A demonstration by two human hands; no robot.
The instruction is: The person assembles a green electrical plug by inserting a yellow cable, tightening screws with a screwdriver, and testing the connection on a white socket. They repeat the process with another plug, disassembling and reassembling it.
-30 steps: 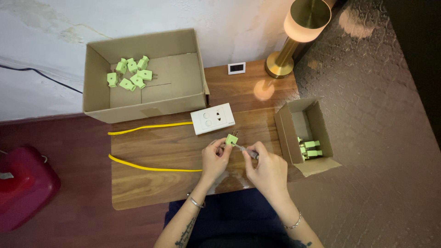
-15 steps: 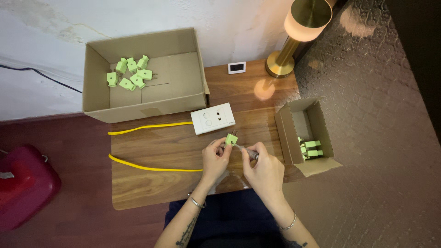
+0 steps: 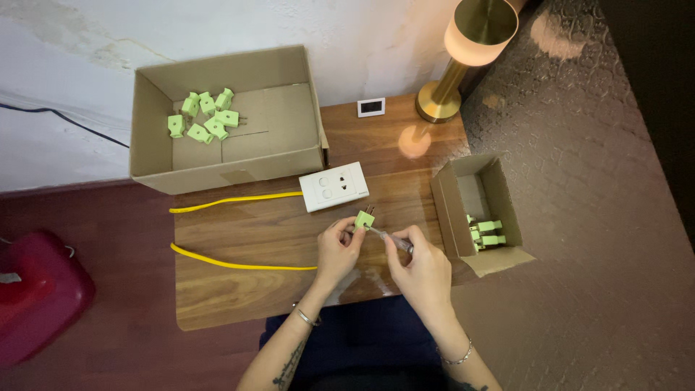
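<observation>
Pinching a green plug (image 3: pixel 364 219) between its fingertips, the left hand (image 3: pixel 337 250) holds it above the wooden table (image 3: pixel 246 289), just near of the white socket (image 3: pixel 334 187). The right hand (image 3: pixel 423 271) grips a thin screwdriver (image 3: pixel 387 236) touching the plug.

Both forearms rise from the bottom edge and lean toward each other, so the hands meet close together just below the socket plate (image 3: pixel 334 187). The left hand (image 3: pixel 337 250) is curled, palm turned inward, thumb and fingertips pinched on a small green plug (image 3: pixel 364 219) held nearest the plate. A bangle sits on its wrist and a tattoo marks the forearm. The right hand (image 3: pixel 423 269), a little lower and farther from the plate, is closed around a thin tool (image 3: pixel 391 237) pointed at the plug. A chain bracelet circles its wrist.
</observation>
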